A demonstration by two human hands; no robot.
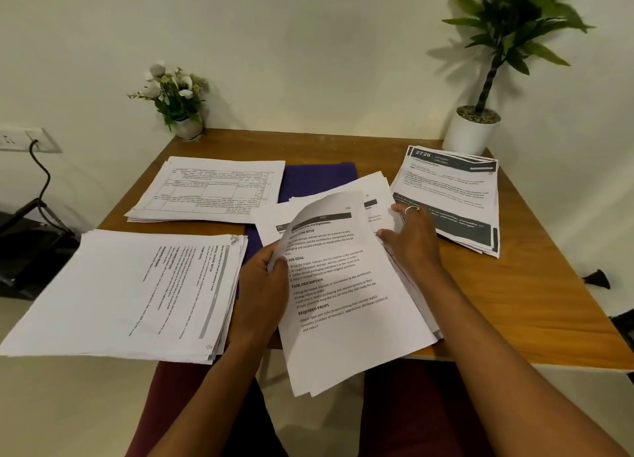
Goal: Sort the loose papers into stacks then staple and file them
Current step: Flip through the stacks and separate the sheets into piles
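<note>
Left fingers [274, 271] are curled round the left edge of the printed sheaf [343, 292], thumb on top. The left hand [262, 287] has a firm grip. The right hand [413, 242] is at the sheaf's right edge with its thumb on the paper. Its fingers [408, 211] reach fairly straight towards the centre pile [372, 187]. Can't tell if they pinch sheets or just rest there.

The sheaf is tilted up off the wooden table [514, 285], and its near end hangs past the table edge. Step looks like mid-sort: reading the header to pick a stack.

To do it well:
- Match the layout before dropping. Options are the near-left stack [137, 292] with sideways text, the far-left stack of table forms [212, 189], and the right stack with dark banners [453, 196].
- Take one document at a time, since the lower sheets fan out under the right wrist.
- Square the edges on landing. All three stacks are skewed, which will hurt stapling.

Containers:
- The purple file folder [315, 179] lies flat mid-table. The centre pile sits on it, not in it, and nothing visible is filed.
- The small white pot [190, 129] holds white flowers.
- The larger white pot [470, 134] holds a tall leafy plant.

No stapler in view.
</note>
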